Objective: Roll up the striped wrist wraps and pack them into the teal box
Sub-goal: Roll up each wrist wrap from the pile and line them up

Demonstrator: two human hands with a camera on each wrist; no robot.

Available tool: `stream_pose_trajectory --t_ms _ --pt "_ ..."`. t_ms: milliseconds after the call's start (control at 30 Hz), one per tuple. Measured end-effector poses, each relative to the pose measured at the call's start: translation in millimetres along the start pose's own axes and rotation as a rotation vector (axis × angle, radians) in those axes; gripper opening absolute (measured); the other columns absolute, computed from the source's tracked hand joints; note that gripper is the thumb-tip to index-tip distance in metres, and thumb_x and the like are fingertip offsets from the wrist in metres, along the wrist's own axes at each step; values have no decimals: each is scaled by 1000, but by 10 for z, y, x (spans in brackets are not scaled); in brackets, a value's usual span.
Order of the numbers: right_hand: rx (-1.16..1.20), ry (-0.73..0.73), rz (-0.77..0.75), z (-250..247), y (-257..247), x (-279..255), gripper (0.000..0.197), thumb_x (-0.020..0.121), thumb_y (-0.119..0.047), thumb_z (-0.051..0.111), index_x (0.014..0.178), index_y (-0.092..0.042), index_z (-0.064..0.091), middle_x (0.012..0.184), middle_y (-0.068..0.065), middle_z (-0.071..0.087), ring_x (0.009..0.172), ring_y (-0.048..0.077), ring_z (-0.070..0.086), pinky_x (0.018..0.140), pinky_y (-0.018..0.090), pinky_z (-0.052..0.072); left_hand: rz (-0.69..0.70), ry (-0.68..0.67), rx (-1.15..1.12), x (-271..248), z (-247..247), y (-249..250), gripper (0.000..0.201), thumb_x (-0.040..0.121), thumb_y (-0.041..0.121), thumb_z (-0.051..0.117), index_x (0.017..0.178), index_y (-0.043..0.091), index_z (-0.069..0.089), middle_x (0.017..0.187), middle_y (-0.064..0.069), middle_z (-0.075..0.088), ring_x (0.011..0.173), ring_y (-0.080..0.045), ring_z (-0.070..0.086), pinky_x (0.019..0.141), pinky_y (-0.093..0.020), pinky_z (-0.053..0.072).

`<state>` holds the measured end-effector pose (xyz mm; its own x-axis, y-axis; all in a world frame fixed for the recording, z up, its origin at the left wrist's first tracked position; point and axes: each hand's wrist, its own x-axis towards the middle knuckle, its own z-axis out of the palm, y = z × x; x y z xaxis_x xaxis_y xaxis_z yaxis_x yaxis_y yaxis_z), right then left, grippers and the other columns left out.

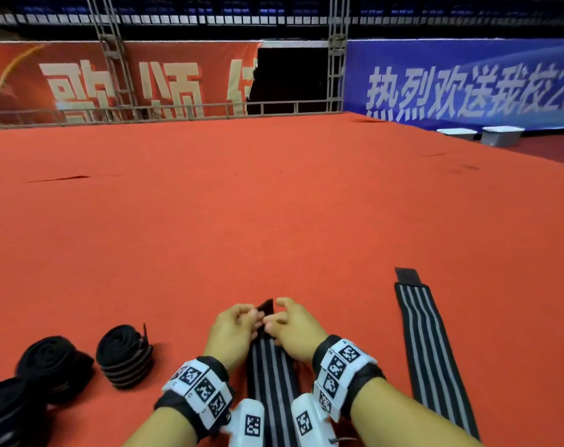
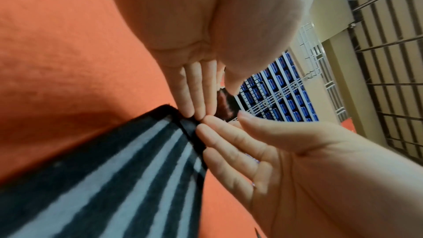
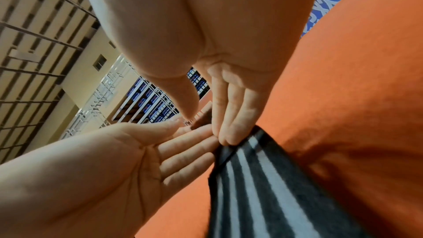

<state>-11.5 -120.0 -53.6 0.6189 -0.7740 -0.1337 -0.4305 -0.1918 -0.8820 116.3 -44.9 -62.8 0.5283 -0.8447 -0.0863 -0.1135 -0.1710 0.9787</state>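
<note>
A black-and-grey striped wrist wrap (image 1: 271,369) lies flat on the red carpet (image 1: 242,204), running away from me between my wrists. At its far end, my left hand (image 1: 253,317) and right hand (image 1: 276,317) both pinch the end with the black fastening tab (image 1: 266,306) and lift it off the carpet. In the left wrist view the fingertips (image 2: 196,108) of both hands meet at the wrap's black hem (image 2: 194,133). The right wrist view shows the same striped wrap (image 3: 263,187) under my fingers (image 3: 225,129). The teal box is not in view.
A second striped wrap (image 1: 432,350) lies flat to the right. Three rolled wraps (image 1: 124,359) (image 1: 53,366) (image 1: 6,411) sit at the lower left. Two grey bins (image 1: 500,135) stand past the carpet's far right edge. Banners and a metal truss (image 1: 113,59) close off the back.
</note>
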Motion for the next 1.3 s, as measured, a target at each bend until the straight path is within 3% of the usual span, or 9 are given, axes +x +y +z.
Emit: stream_pose_trajectory --t_ms 67,133,367,633,767,900,1067,1200,1300 --pt "-29 -96 55 43 71 27 67 97 -18 58 155 -12 26 139 2 62 115 16 61 94 28 51 -29 -29 104 118 4 -224 41 88 37 65 123 16 57 106 -6 74 100 -21 71 96 -44 56" --pt "-39 -142 84 70 124 37 68 98 -15 56 156 -8 22 144 1 57 113 13 58 86 21 49 -65 -40 148 272 -2 -493 58 76 45 63 128 21 52 108 -5 74 103 -21 71 100 -49 53" --pt "-39 46 63 -220 170 -125 45 91 -16 69 133 -8 56 127 8 66 115 19 63 104 34 48 110 -45 228 8 290 88 22 92 6 67 109 19 61 104 2 69 95 -10 66 93 -33 53" --pt "-178 520 304 -1182 622 -874 22 86 -32 73 106 -23 67 123 2 67 119 23 61 99 28 45 71 -323 235 -383 1428 277 16 80 34 72 91 25 67 94 1 73 85 -18 70 88 -44 58" --pt "-222 518 410 -1475 972 -1244 21 85 -34 74 100 -24 64 120 5 67 117 27 60 100 31 46 -51 -433 191 -631 1985 241 9 94 14 69 97 18 61 89 -6 67 75 -23 61 75 -41 56" --pt "-133 494 404 -1620 1157 -1482 19 86 -24 75 91 -21 57 103 2 63 103 22 63 90 28 48 -57 -418 248 -688 2335 148 23 79 29 76 96 20 63 90 -5 68 89 -41 69 84 -44 55" --pt "-56 507 424 -1682 1304 -1542 24 86 -25 75 103 -19 60 119 5 67 110 26 65 95 33 51 -78 -366 211 -735 2419 176 26 90 1 69 112 8 57 78 -4 68 64 -19 65 64 -26 50" --pt "35 526 443 -1763 1315 -1578 41 92 -30 70 121 -4 59 109 3 61 114 28 62 94 31 47 -76 -380 144 -783 2401 240 41 85 -14 63 119 4 54 83 -11 65 78 -22 64 72 -31 54" --pt "169 553 408 -1821 1357 -1561 35 90 -38 72 90 -4 67 79 7 61 77 24 62 78 36 48 -57 -435 63 -849 2408 395 42 84 -19 55 121 0 58 87 -19 63 73 -24 60 60 -26 51"
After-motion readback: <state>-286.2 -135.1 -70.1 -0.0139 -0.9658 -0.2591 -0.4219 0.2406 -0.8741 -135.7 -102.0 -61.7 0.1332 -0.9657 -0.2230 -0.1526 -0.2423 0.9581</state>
